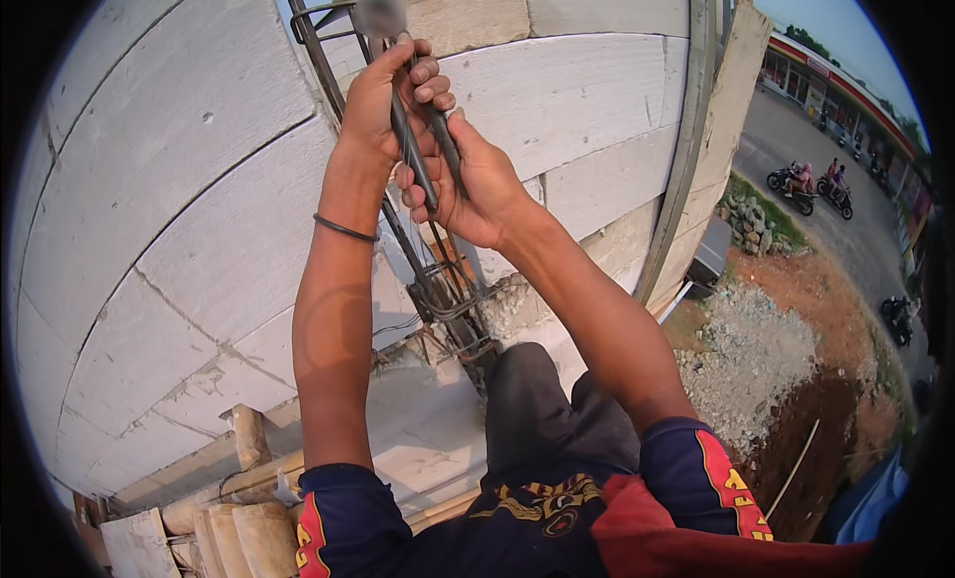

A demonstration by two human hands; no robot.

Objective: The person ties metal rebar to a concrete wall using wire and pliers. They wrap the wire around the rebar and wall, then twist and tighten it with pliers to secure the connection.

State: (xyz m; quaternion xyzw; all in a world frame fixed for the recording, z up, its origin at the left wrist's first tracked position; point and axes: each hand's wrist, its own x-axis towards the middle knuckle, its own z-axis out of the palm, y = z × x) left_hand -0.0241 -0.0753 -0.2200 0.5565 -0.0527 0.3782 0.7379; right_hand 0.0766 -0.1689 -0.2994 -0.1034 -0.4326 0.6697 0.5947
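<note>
A pincer-like hand tool with two dark metal handles points up and away, its head blurred at the top. My left hand is wrapped round the upper part of the handles. Lower down, my right hand closes about the handles from the right, its palm turned up. Thin wire hangs beside the left handle. Behind the hands runs a column cage of steel reinforcing bars, with stirrups and tie wire bunched at its lower part. Whether the tool's jaws touch the cage cannot be told.
Pale lightweight block walls flank the cage. An upright metal channel stands at the right wall edge. Bamboo poles lie lower left. Far below right are rubble, a blue tarpaulin and a road with people on motorcycles.
</note>
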